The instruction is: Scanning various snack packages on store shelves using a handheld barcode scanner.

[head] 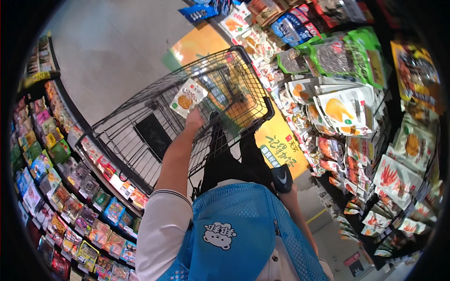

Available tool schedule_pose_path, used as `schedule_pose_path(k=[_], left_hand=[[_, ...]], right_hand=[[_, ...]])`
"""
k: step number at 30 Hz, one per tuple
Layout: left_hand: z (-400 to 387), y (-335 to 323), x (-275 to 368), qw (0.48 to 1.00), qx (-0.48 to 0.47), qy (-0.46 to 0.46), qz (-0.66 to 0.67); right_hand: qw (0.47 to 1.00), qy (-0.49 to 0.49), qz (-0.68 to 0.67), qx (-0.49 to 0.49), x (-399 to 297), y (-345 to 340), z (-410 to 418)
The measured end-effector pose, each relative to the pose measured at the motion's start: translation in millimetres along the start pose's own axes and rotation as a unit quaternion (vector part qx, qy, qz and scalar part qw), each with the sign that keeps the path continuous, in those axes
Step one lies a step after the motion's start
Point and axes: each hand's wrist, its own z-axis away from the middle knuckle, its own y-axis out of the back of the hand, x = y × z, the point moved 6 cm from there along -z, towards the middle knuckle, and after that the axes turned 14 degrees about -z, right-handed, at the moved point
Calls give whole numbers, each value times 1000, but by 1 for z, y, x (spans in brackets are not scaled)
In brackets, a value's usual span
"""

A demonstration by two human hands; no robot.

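My left hand (194,120) is shut on the lower edge of a white snack packet (188,97) with a brown food picture, held over the wire shopping cart (269,105). No goods can be made out in the cart's basket. My right hand (289,191) is low at my right side, beside a black object with a white swoosh mark (282,178); the fingers are mostly hidden, and whether they grip it is unclear. A blue mesh vest (232,224) with a bear print covers my front.
Shelves of packaged snacks (88,186) curve along the left. At the right stand racks with white food pouches (342,110), green-edged bags (334,58) and red-printed packets (397,179). A yellow printed floor mat (281,147) lies under the cart, beside the grey floor (116,45).
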Motion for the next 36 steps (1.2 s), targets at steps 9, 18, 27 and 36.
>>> schedule_pose_path(k=[9, 18, 27, 36], left_hand=[[-57, 4, -12, 985, -3, 149, -86], [-36, -29, -14, 970, 206, 113, -58], [27, 2, -20, 854, -86, 56, 511], [109, 145, 63, 856, -191, -154, 454]], right_hand=[[969, -241, -18, 49, 2, -8, 32], [962, -238, -102, 83, 15, -25, 12], [968, -99, -192, 131, -28, -5, -32], [977, 60, -206, -6, -75, -16, -60]])
